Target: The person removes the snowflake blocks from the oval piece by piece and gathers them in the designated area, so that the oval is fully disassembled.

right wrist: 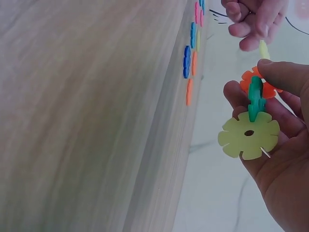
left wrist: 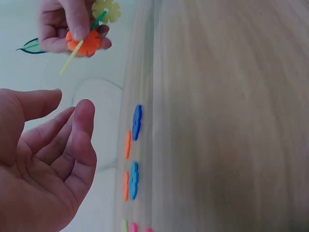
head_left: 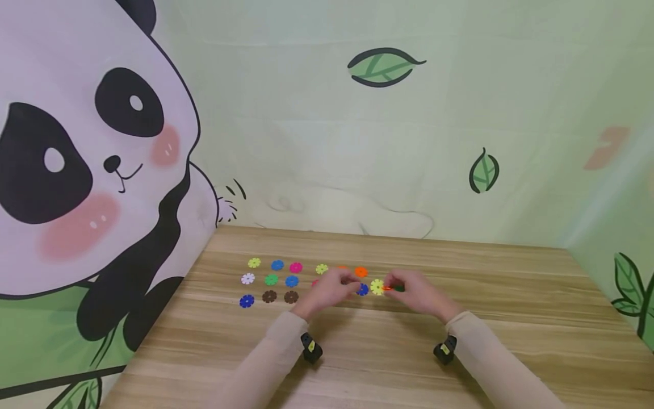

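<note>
My right hand [head_left: 416, 291] pinches a short chain of joined, notched plastic discs. In the right wrist view a pale yellow disc [right wrist: 236, 135] faces the camera, slotted to a green disc [right wrist: 256, 99]. Beyond these come an orange disc [right wrist: 246, 77] under the thumb and another yellow disc [right wrist: 263, 50], seen edge-on. My left hand [left wrist: 53, 154] is beside the chain's far end, fingers loosely bent with nothing between them. From the left wrist the edge-on yellow disc [left wrist: 71, 60] points toward this hand, with a gap between.
Loose discs lie in rows on the wooden table, among them a white one [head_left: 247, 279], a brown one [head_left: 269, 296] and a dark blue one [head_left: 247, 301]. The left hand covers part of the rows in the head view. A printed cloth wall [head_left: 317, 142] stands behind the table.
</note>
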Available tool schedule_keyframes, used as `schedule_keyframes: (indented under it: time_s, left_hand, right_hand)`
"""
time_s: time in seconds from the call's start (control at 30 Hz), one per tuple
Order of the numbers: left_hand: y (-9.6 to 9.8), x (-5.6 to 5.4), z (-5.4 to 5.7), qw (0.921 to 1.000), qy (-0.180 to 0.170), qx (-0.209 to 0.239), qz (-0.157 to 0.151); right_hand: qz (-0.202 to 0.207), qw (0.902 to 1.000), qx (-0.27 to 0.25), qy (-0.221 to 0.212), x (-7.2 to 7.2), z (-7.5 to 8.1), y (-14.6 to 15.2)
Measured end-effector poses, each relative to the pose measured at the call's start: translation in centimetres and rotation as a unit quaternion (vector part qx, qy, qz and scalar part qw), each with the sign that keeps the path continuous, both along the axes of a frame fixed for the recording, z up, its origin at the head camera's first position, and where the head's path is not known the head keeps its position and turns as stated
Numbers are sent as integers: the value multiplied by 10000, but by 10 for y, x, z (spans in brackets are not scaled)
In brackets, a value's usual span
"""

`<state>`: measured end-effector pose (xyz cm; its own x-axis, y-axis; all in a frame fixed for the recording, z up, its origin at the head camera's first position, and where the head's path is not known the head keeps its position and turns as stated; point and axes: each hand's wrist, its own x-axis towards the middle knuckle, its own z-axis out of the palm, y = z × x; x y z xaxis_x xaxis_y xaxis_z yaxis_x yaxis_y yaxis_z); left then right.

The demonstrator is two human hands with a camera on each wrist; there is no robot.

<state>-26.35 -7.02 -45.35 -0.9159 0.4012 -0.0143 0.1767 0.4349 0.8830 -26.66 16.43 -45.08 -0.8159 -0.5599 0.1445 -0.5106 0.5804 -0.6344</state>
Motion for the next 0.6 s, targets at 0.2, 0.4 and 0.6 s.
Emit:
schedule_keyframes:
  time_s: [0.2, 0.4, 0.6]
  left_hand:
    - [10, -1, -3, 9995, -46, 277, 115]
    - [17, -1, -3, 9991, -238, 277, 211]
    - [19, -1, -3, 9972, -530, 496, 187]
  right_hand:
    - [73, 10000, -50, 13, -1, 0, -2]
    - [168, 9998, -72, 79, -1, 0, -5]
    - [341, 9991, -138, 229, -1, -1, -6]
